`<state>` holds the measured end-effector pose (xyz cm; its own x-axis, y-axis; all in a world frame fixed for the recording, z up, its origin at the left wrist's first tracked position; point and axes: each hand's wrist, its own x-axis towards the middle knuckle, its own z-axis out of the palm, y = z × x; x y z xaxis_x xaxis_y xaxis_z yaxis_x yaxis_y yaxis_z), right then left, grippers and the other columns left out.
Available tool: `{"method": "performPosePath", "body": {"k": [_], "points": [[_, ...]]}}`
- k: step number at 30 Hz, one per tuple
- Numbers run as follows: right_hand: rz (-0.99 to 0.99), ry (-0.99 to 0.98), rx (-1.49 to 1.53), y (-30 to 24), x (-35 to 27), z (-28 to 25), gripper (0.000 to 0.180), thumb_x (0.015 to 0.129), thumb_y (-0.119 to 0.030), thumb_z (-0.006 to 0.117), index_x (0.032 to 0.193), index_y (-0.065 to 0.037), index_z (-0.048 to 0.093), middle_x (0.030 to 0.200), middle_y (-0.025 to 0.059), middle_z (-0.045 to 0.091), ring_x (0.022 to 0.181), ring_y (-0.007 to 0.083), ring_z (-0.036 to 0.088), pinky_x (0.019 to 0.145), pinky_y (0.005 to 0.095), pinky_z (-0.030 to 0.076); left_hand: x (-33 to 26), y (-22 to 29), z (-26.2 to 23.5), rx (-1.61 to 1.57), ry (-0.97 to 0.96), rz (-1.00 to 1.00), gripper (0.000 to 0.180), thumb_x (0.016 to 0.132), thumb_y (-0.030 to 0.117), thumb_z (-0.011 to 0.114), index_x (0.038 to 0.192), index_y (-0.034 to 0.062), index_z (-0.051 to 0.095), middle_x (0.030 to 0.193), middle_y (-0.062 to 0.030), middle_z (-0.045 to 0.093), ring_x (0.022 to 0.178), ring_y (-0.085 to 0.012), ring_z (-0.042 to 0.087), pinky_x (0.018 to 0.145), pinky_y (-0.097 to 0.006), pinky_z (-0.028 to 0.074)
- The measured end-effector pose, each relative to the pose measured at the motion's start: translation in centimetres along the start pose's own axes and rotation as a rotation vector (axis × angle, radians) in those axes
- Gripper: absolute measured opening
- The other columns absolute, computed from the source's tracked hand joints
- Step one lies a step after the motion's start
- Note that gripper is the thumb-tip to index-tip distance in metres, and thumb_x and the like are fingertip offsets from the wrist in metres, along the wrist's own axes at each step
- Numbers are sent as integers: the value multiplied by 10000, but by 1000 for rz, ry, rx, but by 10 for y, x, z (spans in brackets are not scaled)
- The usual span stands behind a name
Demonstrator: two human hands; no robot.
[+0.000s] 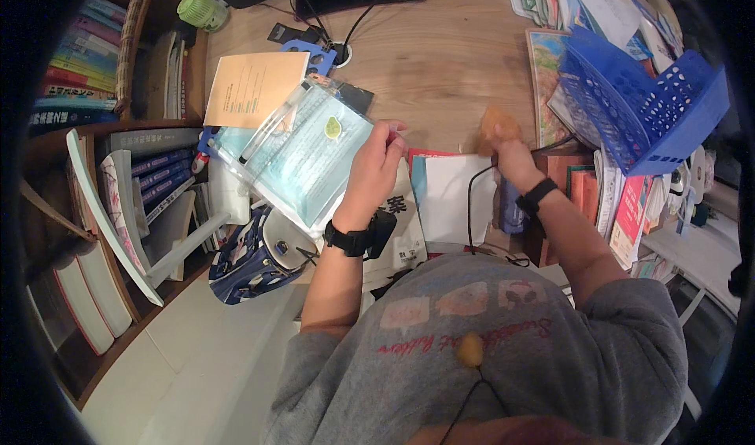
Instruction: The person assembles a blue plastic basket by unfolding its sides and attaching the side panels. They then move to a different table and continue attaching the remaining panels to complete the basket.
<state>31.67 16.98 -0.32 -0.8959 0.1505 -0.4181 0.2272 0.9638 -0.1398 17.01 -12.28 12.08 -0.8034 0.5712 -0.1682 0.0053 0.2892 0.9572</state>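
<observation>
Right hand (511, 152) has its fingers bunched on an orange cloth (500, 121) over the desk (432, 75). Left hand (378, 158)'s curled by a clear pouch (307, 158), can't tell if it's pinching anything.

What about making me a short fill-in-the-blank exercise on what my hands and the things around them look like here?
1. An orange-brown cloth is held in the ____ hand.
2. Of the cloth and the clear document pouch, the left hand is nearer the ____.
3. The perforated plastic file holder is coloured ____.
4. Both wristbands are ____.

Missing words: right; pouch; blue; black.
</observation>
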Motion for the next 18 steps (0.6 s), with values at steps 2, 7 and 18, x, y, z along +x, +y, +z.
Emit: {"method": "performPosePath", "body": {"k": [2, 7, 18], "points": [[-56, 5, 118, -6, -17, -10, 429, 825, -99, 547, 1249, -148, 591, 1224, 194, 586, 978, 378, 626, 861, 439, 506, -3, -4, 2, 27, 6, -1, 207, 950, 116, 487, 1129, 16, 514, 829, -83, 613, 795, -167, 603, 748, -304, 472], [177, 133, 330, 30, 37, -66, 245, 824, -125, 574, 1027, -100, 708, 835, 218, 672, 749, 365, 662, 659, 424, 524, -14, -13, -1, 49, 6, -19, 192, 942, 117, 506, 1098, 11, 543, 812, -70, 615, 774, -142, 598, 717, -284, 473], [-268, 483, -49, -24, 159, -43, 395, 834, -49, 464, 1191, -129, 613, 1369, 127, 500, 1227, 339, 496, 1029, 444, 406, -7, -65, 16, -14, 201, -49, 131, 939, 99, 562, 1032, 14, 596, 847, -49, 642, 799, -117, 607, 732, -258, 478]]}}
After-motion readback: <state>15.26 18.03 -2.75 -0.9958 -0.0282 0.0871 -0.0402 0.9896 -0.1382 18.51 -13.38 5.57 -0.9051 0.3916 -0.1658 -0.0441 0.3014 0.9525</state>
